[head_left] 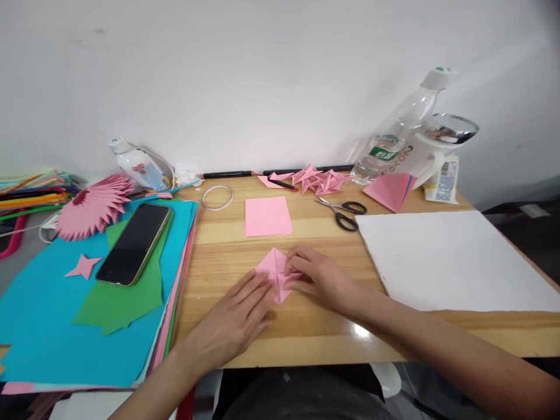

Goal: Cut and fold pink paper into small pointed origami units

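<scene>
Pink paper [273, 263] partly under left hand [240, 312], right corner in right hand [324, 277]

Bare-armed person in dark clothes [315, 402]
The left hand [238, 315] and right hand [326, 277] are bare, with slender fingers; the wrists and forearms [415, 332] are bare too, as far as they show. At the lower edge, a rounded stretch of dark grey cloth carries one small pale mark [286, 377] near its top, with blacker cloth [227, 389] along its sides. The cut and weave are too blurred to tell.
</scene>
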A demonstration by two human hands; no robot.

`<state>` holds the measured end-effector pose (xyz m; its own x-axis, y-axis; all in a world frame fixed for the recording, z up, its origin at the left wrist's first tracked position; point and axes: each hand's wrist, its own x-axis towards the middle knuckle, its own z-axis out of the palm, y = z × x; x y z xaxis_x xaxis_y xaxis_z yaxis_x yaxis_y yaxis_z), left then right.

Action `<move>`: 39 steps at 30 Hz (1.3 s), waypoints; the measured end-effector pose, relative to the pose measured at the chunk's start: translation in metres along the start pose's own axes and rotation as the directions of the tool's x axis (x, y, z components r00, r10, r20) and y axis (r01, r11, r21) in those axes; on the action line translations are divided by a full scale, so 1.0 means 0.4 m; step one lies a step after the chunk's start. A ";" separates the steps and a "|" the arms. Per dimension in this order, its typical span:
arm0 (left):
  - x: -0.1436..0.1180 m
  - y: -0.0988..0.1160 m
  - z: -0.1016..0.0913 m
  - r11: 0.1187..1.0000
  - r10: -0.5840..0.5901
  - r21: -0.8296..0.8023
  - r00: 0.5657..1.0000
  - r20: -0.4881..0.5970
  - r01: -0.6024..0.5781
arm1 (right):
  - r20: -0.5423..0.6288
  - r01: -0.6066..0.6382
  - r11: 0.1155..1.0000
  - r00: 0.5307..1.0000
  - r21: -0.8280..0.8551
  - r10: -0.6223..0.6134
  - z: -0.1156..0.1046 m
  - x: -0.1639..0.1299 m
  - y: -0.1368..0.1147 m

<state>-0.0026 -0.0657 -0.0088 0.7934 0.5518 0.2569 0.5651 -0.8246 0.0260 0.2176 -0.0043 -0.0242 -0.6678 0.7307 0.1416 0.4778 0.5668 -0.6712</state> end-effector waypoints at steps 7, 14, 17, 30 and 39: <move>-0.001 0.000 -0.002 0.999 -0.025 -0.029 0.997 0.075 0.027 | -0.099 0.102 0.978 0.988 -0.179 -0.121 0.005 -0.026 -0.005; 0.005 0.004 0.001 0.995 -0.067 -0.074 0.995 0.070 0.072 | 0.019 0.209 0.863 0.974 -0.459 -0.225 0.032 -0.163 -0.092; 0.004 0.005 0.002 0.992 -0.074 -0.093 0.994 0.081 0.081 | 0.049 0.190 0.835 0.980 -0.516 -0.192 0.057 -0.174 -0.098; -0.001 0.000 -0.001 0.992 -0.063 -0.102 0.993 0.097 0.073 | 0.072 0.173 0.862 0.985 -0.476 -0.157 0.077 -0.150 -0.087; -0.004 -0.006 -0.017 0.983 -0.044 -0.175 0.998 0.037 0.049 | 0.052 0.143 0.877 0.990 -0.459 -0.134 0.085 -0.150 -0.084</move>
<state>-0.0070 -0.0655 -0.0028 0.7759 0.5915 0.2193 0.5553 -0.8054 0.2074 0.2220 -0.0802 -0.0349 -0.7548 0.6273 0.1920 0.5853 0.7761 -0.2346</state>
